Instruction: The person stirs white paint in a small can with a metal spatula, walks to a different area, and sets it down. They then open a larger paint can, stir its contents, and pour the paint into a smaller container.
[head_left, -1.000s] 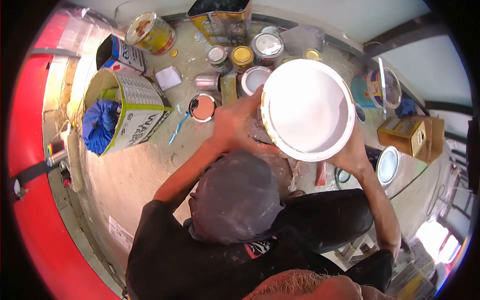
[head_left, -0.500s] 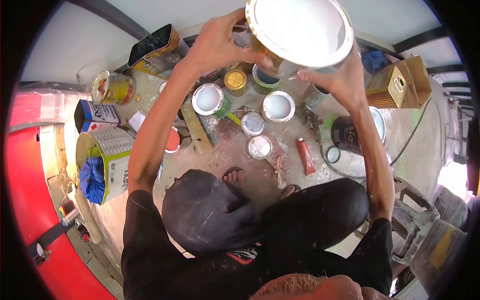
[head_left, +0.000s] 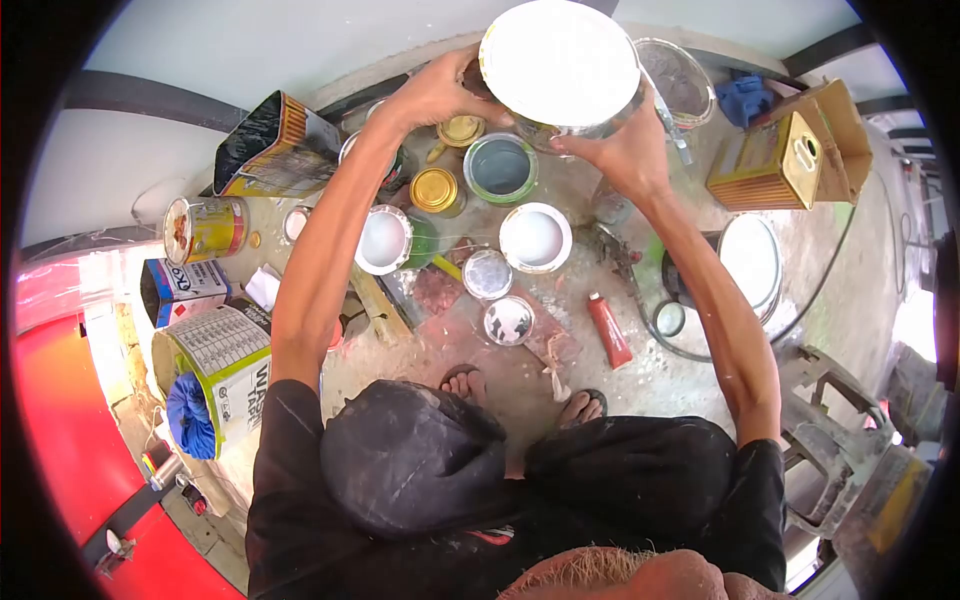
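Note:
Out in front of me, a paint can (head_left: 558,68) with a bright white round top is gripped between both hands. Along its left side curls my left hand (head_left: 445,92), closed on the wall of the can. My right hand (head_left: 622,150) clasps the opposite side, thumb toward the near face. Below the can on the floor stand an open can of grey paint (head_left: 500,166) and an open can of white paint (head_left: 535,238). Another white-filled can (head_left: 383,240) sits close to my left forearm, and a can with a gold lid (head_left: 436,190) is beside it.
A red tube (head_left: 609,330) and two small round lids or tins (head_left: 508,321) lie near my feet. At left are a large tub (head_left: 235,345) with a blue cloth and an open rectangular tin (head_left: 275,150). To the right are a yellow tin (head_left: 765,160), a hose (head_left: 820,290) and a plastic stool (head_left: 830,430).
Both hands have carried the can slightly left and farther from my head, so it looks smaller. My view has shifted, and a big round container behind the can now shows.

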